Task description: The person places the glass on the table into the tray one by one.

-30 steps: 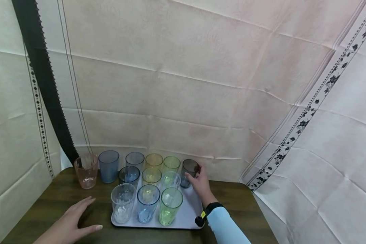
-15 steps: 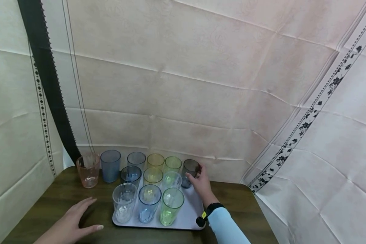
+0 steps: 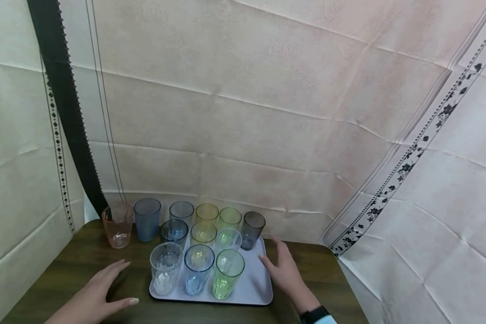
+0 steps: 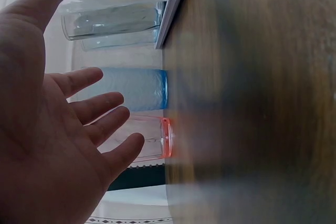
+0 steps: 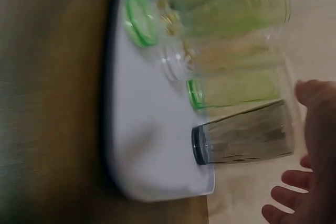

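Note:
A white tray [image 3: 256, 276] carries several upright drinking glasses in rows. At its back right corner stands a dark grey glass [image 3: 251, 234]; its base rests on the tray in the right wrist view. My right hand [image 3: 285, 272] hovers past the tray's right edge, fingers spread, apart from that glass and holding nothing. Along the front are a clear glass [image 3: 165, 270], a light blue glass [image 3: 197, 272] and a green glass [image 3: 228, 276]. Left of the tray, my left hand [image 3: 95, 294] is relaxed above the table, thumb and fingers apart, touching no glass.
A pink glass [image 3: 118, 229] and a blue glass [image 3: 147, 222] stand on the wooden table [image 3: 64, 274], left of the tray. Behind them hangs a pale cloth [image 3: 243, 112] with fold lines. A black strip [image 3: 64, 103] runs down at left.
My right hand has let go of the dark grey glass and drawn back toward the right front. That glass stays on the tray corner. My left hand has barely moved.

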{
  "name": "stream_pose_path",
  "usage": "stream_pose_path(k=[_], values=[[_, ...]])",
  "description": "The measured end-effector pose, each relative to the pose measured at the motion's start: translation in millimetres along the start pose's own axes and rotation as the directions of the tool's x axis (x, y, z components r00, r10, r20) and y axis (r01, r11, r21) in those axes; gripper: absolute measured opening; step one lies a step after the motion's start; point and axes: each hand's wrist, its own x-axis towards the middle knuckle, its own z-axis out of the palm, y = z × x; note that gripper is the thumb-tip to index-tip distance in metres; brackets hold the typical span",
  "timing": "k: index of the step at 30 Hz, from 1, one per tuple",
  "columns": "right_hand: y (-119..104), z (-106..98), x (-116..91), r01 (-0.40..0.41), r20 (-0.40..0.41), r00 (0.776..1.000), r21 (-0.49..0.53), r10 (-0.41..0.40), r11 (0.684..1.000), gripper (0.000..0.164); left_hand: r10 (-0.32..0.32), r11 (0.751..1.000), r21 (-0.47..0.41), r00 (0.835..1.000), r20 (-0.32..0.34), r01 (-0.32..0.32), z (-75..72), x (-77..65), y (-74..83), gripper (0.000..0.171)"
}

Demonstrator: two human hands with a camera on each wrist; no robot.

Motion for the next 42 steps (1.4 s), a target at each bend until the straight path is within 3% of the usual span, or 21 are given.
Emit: stream_pose_path(k=[3, 6, 12, 17, 20, 24, 27, 30, 32, 35, 39, 42], values=[[4, -10, -30, 0.147, 0.016, 0.989, -0.114, -0.146, 0.983, 0.078, 0.019, 1.000, 0.005, 1.000, -0.022, -0.019, 1.5, -1.8, 1.6, 0.108], [5, -16, -56, 0.226, 0.039, 0.974, -0.207, -0.223, 0.952, 0.073, 0.037, 0.999, 0.014, 0.998, -0.042, -0.037, 3.1, -3.0, 3.1, 0.106], [17, -13, -87, 0.258, 0.082, 0.966, -0.267, -0.245, 0.929, 0.077, 0.063, 0.998, 0.012, 0.997, -0.050, -0.063, 4.3, -4.0, 3.8, 0.103], [38, -4, -94, 0.342, 0.050, 0.939, -0.244, -0.340, 0.908, 0.072, -0.062, 0.998, -0.013, 0.995, -0.076, 0.061, -4.0, 1.1, -2.8, 0.104], [40, -1, -96, 0.369, 0.024, 0.927, -0.239, -0.375, 0.898, 0.071, -0.130, 0.991, -0.025, 0.967, -0.218, 0.128, -12.3, 8.7, -11.3, 0.095], [26, -4, -102, 0.301, 0.039, 0.953, -0.229, -0.300, 0.926, 0.074, -0.172, 0.985, -0.077, 0.891, -0.420, 0.154, -26.4, 30.1, -23.5, 0.077], [18, -5, -105, 0.248, 0.060, 0.969, -0.250, -0.241, 0.936, 0.077, -0.262, 0.965, -0.148, 0.846, -0.464, 0.217, -37.1, 51.8, -30.8, 0.089], [14, -6, -108, 0.225, 0.064, 0.974, -0.259, -0.215, 0.939, 0.078, -0.356, 0.933, -0.218, 0.812, -0.462, 0.286, -42.6, 73.3, -36.4, 0.113], [13, -6, -109, 0.213, 0.062, 0.977, -0.251, -0.204, 0.944, 0.077, -0.389, 0.919, -0.254, 0.798, -0.459, 0.302, -42.7, 84.2, -39.9, 0.124], [13, -6, -110, 0.197, 0.067, 0.980, -0.231, -0.186, 0.953, 0.077, -0.395, 0.911, -0.303, 0.801, -0.450, 0.280, -39.9, 96.8, -44.2, 0.130], [11, -8, -111, 0.183, 0.077, 0.982, -0.207, -0.171, 0.961, 0.076, -0.379, 0.910, -0.340, 0.807, -0.453, 0.237, -34.1, 107.3, -45.9, 0.124], [10, -11, -112, 0.183, 0.078, 0.982, -0.195, -0.171, 0.964, 0.076, -0.387, 0.905, -0.356, 0.794, -0.469, 0.231, -30.3, 112.0, -45.5, 0.114]])
